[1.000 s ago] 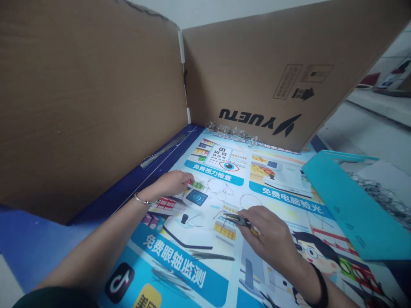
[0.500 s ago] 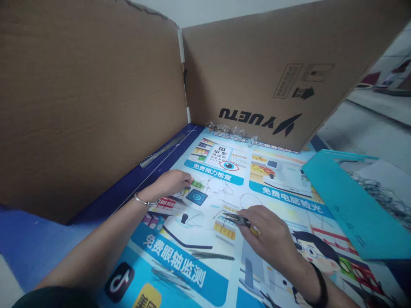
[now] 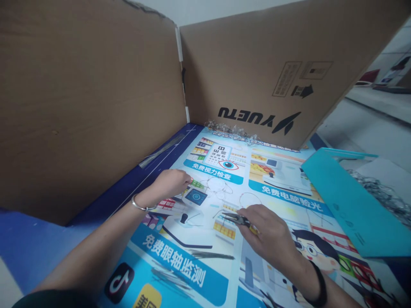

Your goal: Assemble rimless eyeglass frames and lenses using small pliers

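My left hand (image 3: 171, 183), with a silver bangle on the wrist, rests fingers curled on a printed poster (image 3: 205, 261) that covers the table. Its fingertips pinch something small that I cannot make out, next to thin wire loops (image 3: 221, 188) lying on the poster. My right hand (image 3: 268, 233), a dark band on its wrist, is closed round small pliers (image 3: 236, 219) with a yellow grip. The pliers' tips point left toward the wire loops.
Tall cardboard walls (image 3: 96, 94) stand at the left and back. A heap of silvery wire bits (image 3: 231, 128) lies at the back wall's foot. A teal folder (image 3: 349, 205) lies at the right, with more wire scraps (image 3: 382, 194) beyond it. Straight wire pieces (image 3: 167, 273) lie near me.
Almost nothing has moved. The view has shifted slightly, and both hands stay in the same places on the poster.
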Demonstrator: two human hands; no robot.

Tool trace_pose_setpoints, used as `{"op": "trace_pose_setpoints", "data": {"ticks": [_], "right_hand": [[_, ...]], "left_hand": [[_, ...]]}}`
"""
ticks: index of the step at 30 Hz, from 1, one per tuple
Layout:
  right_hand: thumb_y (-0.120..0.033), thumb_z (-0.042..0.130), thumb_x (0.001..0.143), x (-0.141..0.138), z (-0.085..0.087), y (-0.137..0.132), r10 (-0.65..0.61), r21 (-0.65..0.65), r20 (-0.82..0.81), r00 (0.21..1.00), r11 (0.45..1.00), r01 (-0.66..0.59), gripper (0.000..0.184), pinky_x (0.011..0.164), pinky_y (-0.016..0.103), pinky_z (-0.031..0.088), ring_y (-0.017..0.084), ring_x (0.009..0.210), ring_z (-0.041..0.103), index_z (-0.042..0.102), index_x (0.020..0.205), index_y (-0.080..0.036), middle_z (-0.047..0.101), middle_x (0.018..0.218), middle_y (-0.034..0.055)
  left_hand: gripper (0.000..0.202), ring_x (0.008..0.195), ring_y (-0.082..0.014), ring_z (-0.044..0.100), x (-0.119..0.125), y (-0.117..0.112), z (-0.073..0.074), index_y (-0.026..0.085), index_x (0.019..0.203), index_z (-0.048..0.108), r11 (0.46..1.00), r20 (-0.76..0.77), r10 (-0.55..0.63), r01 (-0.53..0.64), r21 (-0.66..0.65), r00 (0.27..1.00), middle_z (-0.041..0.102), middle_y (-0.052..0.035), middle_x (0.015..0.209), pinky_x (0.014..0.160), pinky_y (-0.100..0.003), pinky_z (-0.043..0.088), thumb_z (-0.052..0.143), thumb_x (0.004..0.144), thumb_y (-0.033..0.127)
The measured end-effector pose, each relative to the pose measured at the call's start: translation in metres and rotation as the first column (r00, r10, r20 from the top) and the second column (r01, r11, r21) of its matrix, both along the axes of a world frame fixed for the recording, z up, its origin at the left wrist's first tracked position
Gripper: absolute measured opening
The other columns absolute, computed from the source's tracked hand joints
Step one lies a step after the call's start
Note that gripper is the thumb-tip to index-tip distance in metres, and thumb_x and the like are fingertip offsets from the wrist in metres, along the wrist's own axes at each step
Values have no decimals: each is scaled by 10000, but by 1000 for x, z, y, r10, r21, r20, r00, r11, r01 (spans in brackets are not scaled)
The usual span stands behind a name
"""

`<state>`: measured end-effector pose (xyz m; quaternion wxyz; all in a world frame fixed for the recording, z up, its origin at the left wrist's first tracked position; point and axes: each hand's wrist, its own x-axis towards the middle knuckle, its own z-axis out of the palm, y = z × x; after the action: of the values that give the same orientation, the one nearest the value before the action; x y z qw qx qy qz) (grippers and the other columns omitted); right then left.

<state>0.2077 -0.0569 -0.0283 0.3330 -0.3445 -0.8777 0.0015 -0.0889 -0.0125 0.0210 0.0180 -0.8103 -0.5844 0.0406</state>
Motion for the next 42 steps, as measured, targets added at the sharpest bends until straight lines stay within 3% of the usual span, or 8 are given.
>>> {"op": "trace_pose_setpoints", "data": {"ticks": [9, 17, 28, 34, 42], "right_hand": [[-216, 535, 809, -1, 1, -1, -21, 6, 12, 1000, 1000, 21, 194, 722, 330, 503, 199, 818, 603, 644, 962, -168, 643, 852, 76], [-199, 544, 807, -1, 0, 0, -4, 11, -1, 1000, 1000, 4, 186, 711, 336, 499, 201, 810, 594, 630, 968, -161, 636, 844, 78], [-233, 534, 826, -1, -1, 0, -4, 19, 23, 1000, 1000, 3, 182, 687, 336, 501, 206, 808, 591, 622, 969, -162, 635, 861, 86], [-240, 520, 826, 0, -1, 0, -8, 5, 36, 999, 1000, 8, 196, 689, 340, 512, 203, 801, 603, 636, 964, -161, 643, 855, 84], [-246, 524, 826, -1, 0, -1, -6, -1, 28, 1000, 1000, 6, 197, 695, 342, 517, 203, 800, 605, 634, 972, -171, 646, 863, 83]], "left_hand": [[278, 751, -208, 628, 4, -2, 3, 155, 761, 645, 999, -69, 15, -12, 34, 998, 683, -101, 856, 609, -282, 417, 381, 840, 189], [268, 772, -198, 632, 2, -3, 8, 186, 750, 647, 999, -34, 10, -9, 34, 999, 690, -63, 860, 619, -270, 417, 390, 824, 186], [277, 778, -195, 631, -2, 3, -4, 176, 795, 648, 999, -31, 37, -36, 31, 999, 691, -82, 878, 628, -268, 417, 379, 842, 223], [259, 733, -214, 630, -10, 3, -3, 177, 776, 643, 999, -55, 20, -22, -43, 998, 688, -88, 861, 573, -278, 421, 393, 821, 226], [239, 731, -215, 639, -9, 1, -4, 148, 756, 655, 989, -90, 49, -61, -136, 995, 687, -121, 828, 630, -293, 461, 420, 793, 169]]}}
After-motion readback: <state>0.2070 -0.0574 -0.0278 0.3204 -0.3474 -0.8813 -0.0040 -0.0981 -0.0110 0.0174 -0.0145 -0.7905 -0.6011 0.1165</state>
